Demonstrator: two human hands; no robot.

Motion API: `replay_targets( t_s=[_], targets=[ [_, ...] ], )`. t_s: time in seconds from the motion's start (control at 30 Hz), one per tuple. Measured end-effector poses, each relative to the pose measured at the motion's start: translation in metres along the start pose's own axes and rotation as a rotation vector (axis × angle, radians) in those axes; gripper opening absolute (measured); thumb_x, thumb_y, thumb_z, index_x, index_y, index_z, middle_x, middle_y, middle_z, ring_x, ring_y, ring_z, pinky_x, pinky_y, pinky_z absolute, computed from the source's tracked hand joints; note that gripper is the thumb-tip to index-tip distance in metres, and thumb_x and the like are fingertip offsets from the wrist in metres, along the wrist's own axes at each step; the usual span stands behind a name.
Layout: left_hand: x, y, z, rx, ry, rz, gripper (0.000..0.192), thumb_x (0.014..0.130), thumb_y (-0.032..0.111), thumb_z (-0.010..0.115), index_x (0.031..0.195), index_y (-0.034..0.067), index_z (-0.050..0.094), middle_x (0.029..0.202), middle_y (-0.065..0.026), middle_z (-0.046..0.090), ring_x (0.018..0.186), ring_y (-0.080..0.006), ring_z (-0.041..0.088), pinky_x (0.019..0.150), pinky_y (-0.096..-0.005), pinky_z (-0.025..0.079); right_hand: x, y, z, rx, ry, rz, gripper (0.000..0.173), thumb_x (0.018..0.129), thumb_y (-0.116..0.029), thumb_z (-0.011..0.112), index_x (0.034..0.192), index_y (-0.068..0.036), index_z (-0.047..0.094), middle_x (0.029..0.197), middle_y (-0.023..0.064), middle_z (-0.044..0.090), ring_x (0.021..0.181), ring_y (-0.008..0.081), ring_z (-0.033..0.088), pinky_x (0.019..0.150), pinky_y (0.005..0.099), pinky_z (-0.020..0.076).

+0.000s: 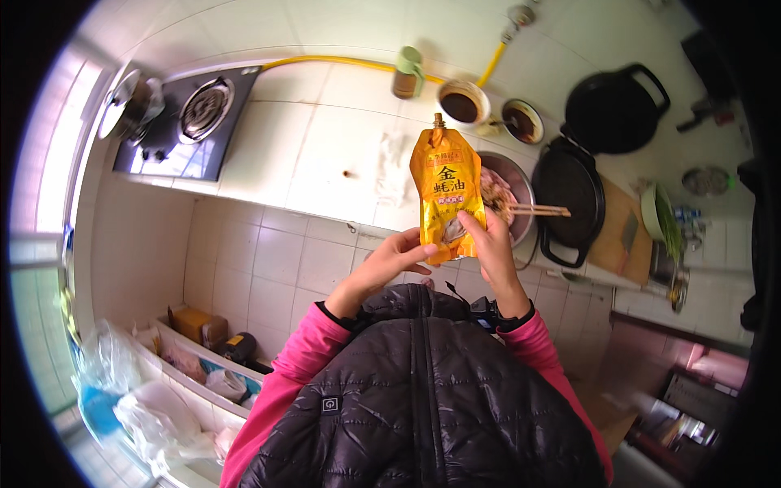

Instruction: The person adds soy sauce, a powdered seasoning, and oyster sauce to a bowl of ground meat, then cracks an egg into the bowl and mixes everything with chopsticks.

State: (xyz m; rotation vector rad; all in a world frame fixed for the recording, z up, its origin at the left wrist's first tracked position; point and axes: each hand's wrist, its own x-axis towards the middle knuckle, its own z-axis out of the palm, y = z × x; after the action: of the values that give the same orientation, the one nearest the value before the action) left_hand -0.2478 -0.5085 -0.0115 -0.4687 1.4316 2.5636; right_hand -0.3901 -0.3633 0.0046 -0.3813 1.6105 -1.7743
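Both of my hands hold a yellow spouted sauce pouch point(448, 195) upright by its lower end; it bears writing. My left hand point(399, 253) grips the lower left corner, and my right hand point(491, 244) has its thumb on the pouch's lower right front. Behind the pouch, partly hidden by it, stands a metal bowl point(523, 183) with raw-looking meat point(495, 192) and a pair of wooden chopsticks point(543, 210) resting over its rim. Beyond it are a white bowl of dark sauce point(460, 108) and a smaller bowl with sauce residue point(523, 122).
An open black electric griddle point(570, 201) stands right of the bowl, beside a wooden cutting board point(619, 232) with a knife point(628, 235). A green-lidded jar point(407, 73) is by the wall. A gas stove point(204, 113) with a pot point(125, 110) is far left.
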Motion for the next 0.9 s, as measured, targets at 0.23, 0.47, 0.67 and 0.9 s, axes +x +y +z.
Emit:
replay_targets(
  t_s=[0.23, 0.47, 0.67, 0.9],
  targets=[
    [0.049, -0.036, 0.036, 0.113, -0.003, -0.094, 0.032, 0.097, 0.028, 0.065, 0.111, -0.001, 0.065, 0.086, 0.0003, 0.065, 0.066, -0.0051, 0.059, 0.060, -0.0204, 0.049, -0.047, -0.008, -0.051, -0.049, 0.083, 0.146, 0.035, 0.090, -0.014, 0.070, 0.119, 0.001, 0.057, 0.109, 0.0075, 0.067, 0.094, 0.0141, 0.066, 0.077, 0.0280, 0.0558],
    [0.073, -0.041, 0.052, 0.086, -0.065, -0.128, 0.024, 0.097, 0.021, 0.065, 0.107, -0.001, 0.066, 0.085, -0.0003, 0.067, 0.065, -0.0057, 0.058, 0.061, -0.0210, 0.048, -0.067, -0.005, -0.078, -0.118, 0.073, 0.345, 0.028, 0.092, -0.020, 0.069, 0.108, 0.002, 0.061, 0.085, 0.0083, 0.067, 0.071, 0.0137, 0.065, 0.063, 0.0267, 0.0545],
    [0.084, -0.048, 0.063, -0.109, -0.042, -0.171, 0.021, 0.095, 0.018, 0.067, 0.100, -0.002, 0.066, 0.084, -0.0042, 0.068, 0.062, -0.0076, 0.059, 0.058, -0.0218, 0.048, -0.066, 0.003, -0.079, -0.173, 0.217, 0.229, 0.019, 0.093, -0.016, 0.067, 0.095, 0.002, 0.063, 0.070, 0.0032, 0.062, 0.055, 0.0076, 0.056, 0.049, 0.0238, 0.0455],
    [0.094, -0.050, 0.069, -0.223, -0.033, -0.286, 0.019, 0.094, 0.016, 0.067, 0.099, -0.003, 0.066, 0.086, -0.0060, 0.069, 0.062, -0.0092, 0.061, 0.061, -0.0234, 0.052, -0.065, 0.002, -0.070, -0.320, 0.425, 0.241, 0.017, 0.095, -0.014, 0.062, 0.094, 0.002, 0.064, 0.067, 0.0033, 0.059, 0.050, 0.0068, 0.051, 0.042, 0.0234, 0.0400]
  ],
)
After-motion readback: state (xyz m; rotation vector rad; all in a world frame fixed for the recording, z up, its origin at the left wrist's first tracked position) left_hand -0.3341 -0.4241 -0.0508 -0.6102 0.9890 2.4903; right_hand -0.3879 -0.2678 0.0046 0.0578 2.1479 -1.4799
